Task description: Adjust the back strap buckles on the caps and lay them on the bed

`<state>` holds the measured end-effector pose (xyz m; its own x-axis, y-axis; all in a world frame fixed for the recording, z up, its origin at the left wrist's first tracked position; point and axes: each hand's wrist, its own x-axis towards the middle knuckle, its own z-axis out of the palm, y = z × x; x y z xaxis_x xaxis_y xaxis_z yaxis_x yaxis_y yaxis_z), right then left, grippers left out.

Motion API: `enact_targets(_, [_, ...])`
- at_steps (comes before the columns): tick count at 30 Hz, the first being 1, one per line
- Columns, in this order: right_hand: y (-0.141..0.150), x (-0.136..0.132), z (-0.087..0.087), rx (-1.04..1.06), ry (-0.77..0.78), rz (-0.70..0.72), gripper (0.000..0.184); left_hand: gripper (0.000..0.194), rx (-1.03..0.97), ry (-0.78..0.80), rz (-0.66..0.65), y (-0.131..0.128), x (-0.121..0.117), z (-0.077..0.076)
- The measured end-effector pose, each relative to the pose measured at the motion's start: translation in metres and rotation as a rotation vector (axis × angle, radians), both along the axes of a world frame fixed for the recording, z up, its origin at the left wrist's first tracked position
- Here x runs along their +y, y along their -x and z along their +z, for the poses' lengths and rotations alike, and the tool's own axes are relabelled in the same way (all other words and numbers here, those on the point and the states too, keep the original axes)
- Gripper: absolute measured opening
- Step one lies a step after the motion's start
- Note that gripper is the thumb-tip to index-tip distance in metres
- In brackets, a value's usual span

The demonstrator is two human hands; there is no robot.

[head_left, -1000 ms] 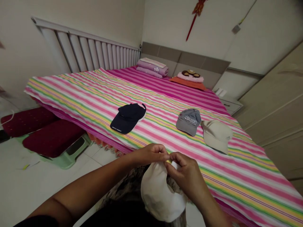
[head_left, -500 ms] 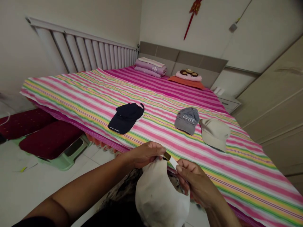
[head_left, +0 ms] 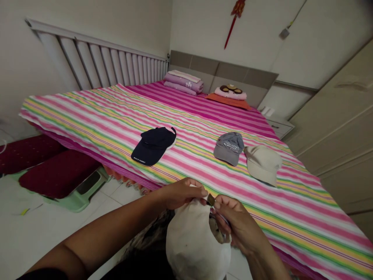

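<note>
A cream baseball cap (head_left: 194,237) hangs between my two hands at the near edge of the bed, its back opening facing right. My left hand (head_left: 189,193) pinches the cap's edge beside a brass-coloured buckle (head_left: 211,200). Just right of the buckle, the fingers of my right hand (head_left: 231,216) are closed on the cap's strap, most of which they hide. Farther off on the bed lie a navy cap (head_left: 154,144), a grey cap (head_left: 229,148) with white lettering and a beige cap (head_left: 264,163).
The bed wears a striped sheet (head_left: 96,116). Folded purple bedding (head_left: 183,82) and a pink folded item (head_left: 230,92) rest near the headboard (head_left: 233,70). Red-topped green stools (head_left: 61,175) stand on the left floor. A wardrobe (head_left: 340,136) rises at the right.
My hands have come closer together at the buckle. The white strap that stretched between them is now mostly behind my right fingers. The view has shifted slightly.
</note>
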<state>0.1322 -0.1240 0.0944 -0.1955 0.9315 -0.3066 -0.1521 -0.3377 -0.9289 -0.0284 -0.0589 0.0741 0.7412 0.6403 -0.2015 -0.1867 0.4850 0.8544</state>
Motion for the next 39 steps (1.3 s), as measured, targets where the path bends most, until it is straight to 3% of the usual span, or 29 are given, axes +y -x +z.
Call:
enact_targets(6, [-0.005, 0.003, 0.003, 0.039, 0.031, 0.106, 0.039, 0.02, -0.003, 0.009, 0.059, 0.003, 0.002, -0.001])
enact_targets(12, [-0.007, 0.011, 0.013, -0.081, 0.02, 0.202, 0.041, 0.018, 0.017, 0.018, 0.097, -0.002, 0.001, 0.0])
enact_targets(21, [-0.002, 0.013, 0.017, -0.179, 0.028, 0.152, 0.038, 0.017, 0.059, -0.064, 0.103, -0.003, -0.003, 0.003])
enact_targets(30, [-0.003, 0.02, 0.015, -0.147, 0.044, 0.185, 0.034, 0.026, -0.035, 0.004, 0.141, -0.004, -0.005, 0.009])
enact_targets(39, [0.002, 0.02, 0.017, -0.14, 0.049, 0.136, 0.032, 0.028, 0.066, -0.062, 0.024, 0.001, -0.001, 0.007])
